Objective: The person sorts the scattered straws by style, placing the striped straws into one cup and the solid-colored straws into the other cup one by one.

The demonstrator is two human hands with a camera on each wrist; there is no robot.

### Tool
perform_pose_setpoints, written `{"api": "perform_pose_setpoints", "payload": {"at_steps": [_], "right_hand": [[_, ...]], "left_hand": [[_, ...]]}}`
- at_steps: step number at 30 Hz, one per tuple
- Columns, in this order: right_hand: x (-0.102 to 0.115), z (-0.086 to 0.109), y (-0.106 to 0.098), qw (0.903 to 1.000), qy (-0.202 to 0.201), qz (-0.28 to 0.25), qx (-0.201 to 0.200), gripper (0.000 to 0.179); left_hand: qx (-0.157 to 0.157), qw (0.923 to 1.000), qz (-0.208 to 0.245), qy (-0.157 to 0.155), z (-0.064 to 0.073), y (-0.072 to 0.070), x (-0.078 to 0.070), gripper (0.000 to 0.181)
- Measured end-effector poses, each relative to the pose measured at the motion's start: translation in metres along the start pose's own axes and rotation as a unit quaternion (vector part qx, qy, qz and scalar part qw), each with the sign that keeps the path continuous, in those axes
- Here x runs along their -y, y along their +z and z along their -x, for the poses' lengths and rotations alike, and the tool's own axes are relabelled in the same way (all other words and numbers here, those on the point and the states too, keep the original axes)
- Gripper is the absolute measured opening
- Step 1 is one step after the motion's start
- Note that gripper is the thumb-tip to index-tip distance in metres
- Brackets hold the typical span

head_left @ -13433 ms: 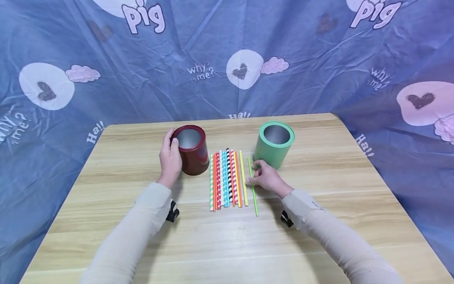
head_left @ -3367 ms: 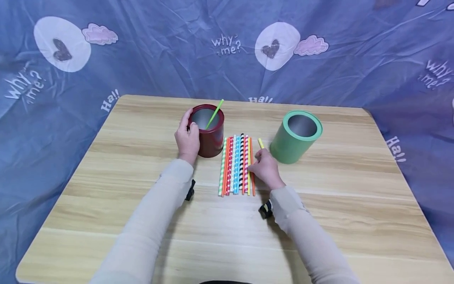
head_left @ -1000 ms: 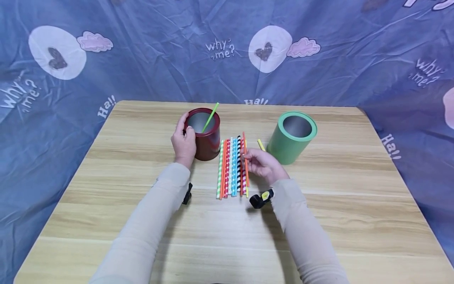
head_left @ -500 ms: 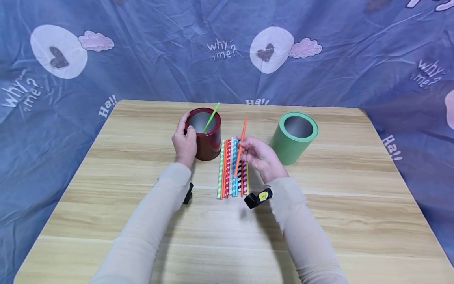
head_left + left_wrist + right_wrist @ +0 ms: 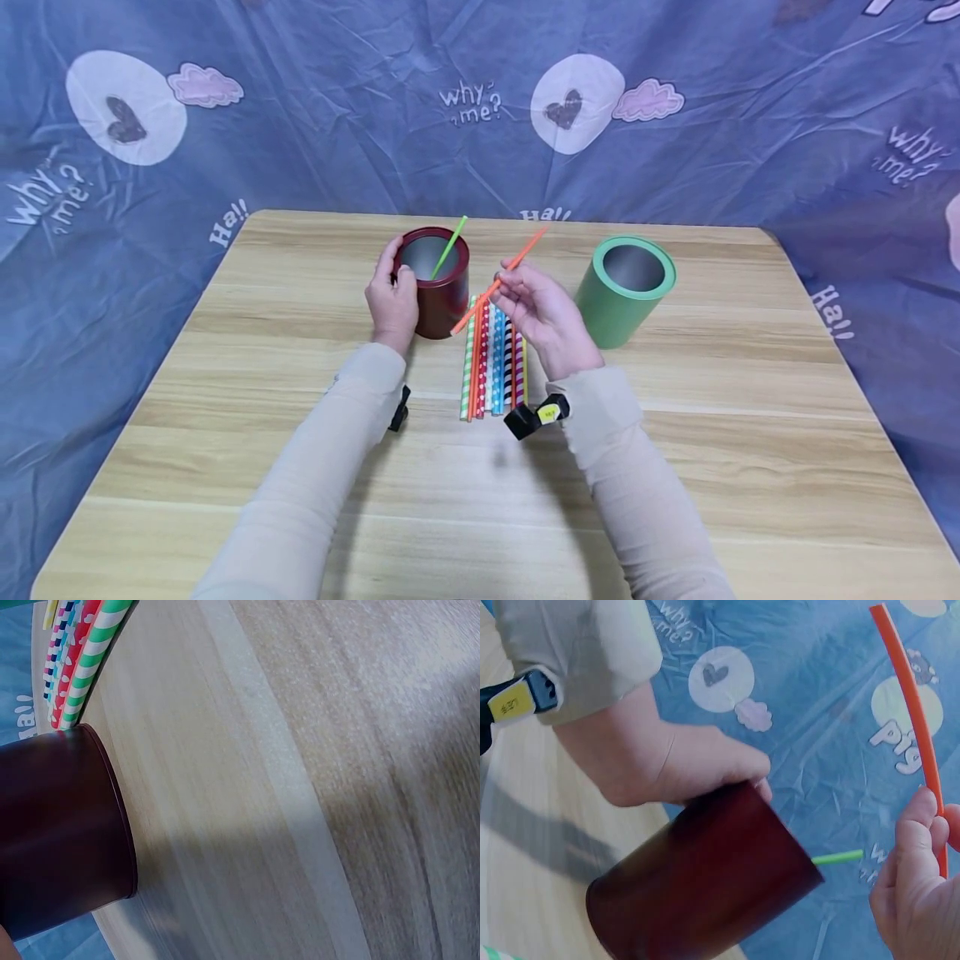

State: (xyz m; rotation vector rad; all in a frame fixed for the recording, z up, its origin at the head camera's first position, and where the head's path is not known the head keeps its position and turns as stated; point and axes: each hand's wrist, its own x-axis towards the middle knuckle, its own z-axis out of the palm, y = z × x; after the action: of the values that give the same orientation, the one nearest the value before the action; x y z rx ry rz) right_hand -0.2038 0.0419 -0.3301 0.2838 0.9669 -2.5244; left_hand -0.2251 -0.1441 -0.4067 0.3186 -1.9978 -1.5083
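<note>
My left hand grips the side of a dark red can, thumb and fingers at its rim. A bright green straw leans inside that can and sticks out over the rim. In my right hand an orange straw is pinched between thumb and fingers, held slanted above the table. Its lower end overlaps the red can's right side in the head view. Below it lies a row of colourful straws, striped, dotted and plain, partly covered by the right hand.
A mint green can stands to the right, just beyond the right hand. The wooden table reaches back to a blue printed cloth. Black wrist cameras hang under both sleeves.
The right hand has lifted the orange straw from the row, moved it up and left, and tilted its lower end toward the red can. Earlier, the green straw went into that can.
</note>
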Motion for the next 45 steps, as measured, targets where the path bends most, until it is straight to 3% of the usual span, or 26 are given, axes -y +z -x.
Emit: {"api": "perform_pose_setpoints", "payload": {"at_steps": [7,13,16,20,25,29,34,36,40,45], "right_hand": [[-0.003,0.0,0.01,0.9978,-0.062,-0.02,-0.008,0.018],[-0.008,-0.002,0.013,0.9889,-0.138,-0.041,-0.036,0.018],[-0.011,-0.004,0.014,0.9763,-0.21,0.001,-0.052,0.02],[-0.018,-0.007,0.016,0.9488,-0.3,0.06,-0.081,0.023],[-0.027,-0.009,0.016,0.9258,-0.355,0.105,-0.075,0.02],[-0.034,-0.012,0.014,0.9049,-0.383,0.176,-0.057,0.016],[-0.043,-0.019,0.01,0.8647,-0.397,0.3,-0.069,0.013],[-0.046,-0.021,0.009,0.8536,-0.39,0.338,-0.074,0.012],[-0.05,-0.023,0.008,0.8428,-0.372,0.382,-0.074,0.012],[-0.053,-0.025,0.007,0.8396,-0.357,0.402,-0.076,0.012]], "left_hand": [[0.003,1.0,-0.003,-0.002,0.0,0.0,0.0,0.044],[0.012,0.9999,0.0,-0.002,0.001,0.0,0.0,0.044],[0.013,0.9999,0.001,0.001,0.001,-0.001,0.0,0.043],[0.014,0.9999,0.0,0.003,0.001,-0.001,0.002,0.043],[0.016,0.9999,0.003,-0.002,0.001,-0.002,0.002,0.043],[0.018,0.9998,0.006,-0.005,0.001,-0.002,0.002,0.043],[0.015,0.9999,0.004,-0.005,0.001,-0.001,0.002,0.043],[0.013,0.9999,0.003,-0.004,0.001,-0.001,0.001,0.043],[0.012,0.9999,0.002,-0.005,0.0,-0.001,0.001,0.043],[0.012,0.9999,-0.002,-0.007,0.0,-0.001,0.001,0.043]]}}
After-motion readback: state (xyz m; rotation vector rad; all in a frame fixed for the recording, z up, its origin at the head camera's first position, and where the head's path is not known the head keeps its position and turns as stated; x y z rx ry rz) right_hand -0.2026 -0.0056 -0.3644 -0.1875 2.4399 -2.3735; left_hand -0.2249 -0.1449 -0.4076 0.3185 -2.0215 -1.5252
